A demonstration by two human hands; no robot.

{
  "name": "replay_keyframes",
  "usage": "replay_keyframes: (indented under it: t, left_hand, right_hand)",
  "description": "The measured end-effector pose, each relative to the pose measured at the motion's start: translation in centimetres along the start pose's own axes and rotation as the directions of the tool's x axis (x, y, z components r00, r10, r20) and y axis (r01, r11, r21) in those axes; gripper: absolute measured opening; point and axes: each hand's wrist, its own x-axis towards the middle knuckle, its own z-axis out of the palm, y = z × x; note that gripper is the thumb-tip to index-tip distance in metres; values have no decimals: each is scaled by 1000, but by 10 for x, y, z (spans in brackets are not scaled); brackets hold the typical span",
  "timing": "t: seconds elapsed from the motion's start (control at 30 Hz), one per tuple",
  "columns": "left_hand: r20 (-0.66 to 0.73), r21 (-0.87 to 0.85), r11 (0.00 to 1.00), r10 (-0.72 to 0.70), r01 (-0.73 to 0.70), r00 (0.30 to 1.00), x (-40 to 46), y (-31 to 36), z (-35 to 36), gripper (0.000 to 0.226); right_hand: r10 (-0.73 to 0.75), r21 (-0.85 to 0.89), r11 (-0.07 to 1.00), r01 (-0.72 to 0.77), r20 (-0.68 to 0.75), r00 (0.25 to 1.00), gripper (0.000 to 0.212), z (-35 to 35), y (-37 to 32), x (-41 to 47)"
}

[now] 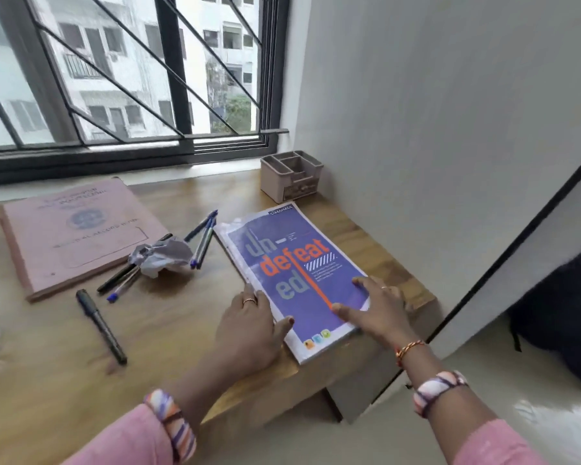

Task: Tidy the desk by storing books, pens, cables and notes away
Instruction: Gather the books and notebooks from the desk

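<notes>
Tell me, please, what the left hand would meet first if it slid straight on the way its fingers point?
Probably the pens: the left hand points up along the purple notebook's left edge. Depth is hard to judge.

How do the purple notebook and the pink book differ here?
The purple notebook lies at the desk's right end with both hands on it: left hand, right hand. The pink book lies far left, untouched. The notebook looks thinner, the book thicker. Both lie flat and closed.

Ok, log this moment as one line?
stage: squaring purple notebook | left hand: flat at its left edge | right hand: flat on cover | pens: loose
</notes>
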Motion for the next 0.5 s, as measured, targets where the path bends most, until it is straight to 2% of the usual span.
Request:
replay_keyframes:
  t: [0.17,0.27,0.37,0.43,0.5]
  left_hand:
    - [-58,70,994,-79,83,995,4,5,1,74]
    - [-35,23,995,-97,98,995,6,5,-1,66]
    - [-50,-136,983,-129,121,990,4,-5,-15,35]
    - [-44,-307,941,-166,145,985,-3,-13,-36,29]
    - [-50,-479,866,-194,147,980,-12,-26,-59,29]
  right_hand:
    - [-26,-66,997,30,66,997,75,-1,-4,16]
    - [-40,-94,994,51,112,993,74,-1,-5,20]
    - [-90,-186,977,105,84,992,71,1,-13,11]
    - [-164,-202,965,169,43,986,66,-1,-28,4]
    - [-261,-144,954,264,39,965,64,-2,-53,0]
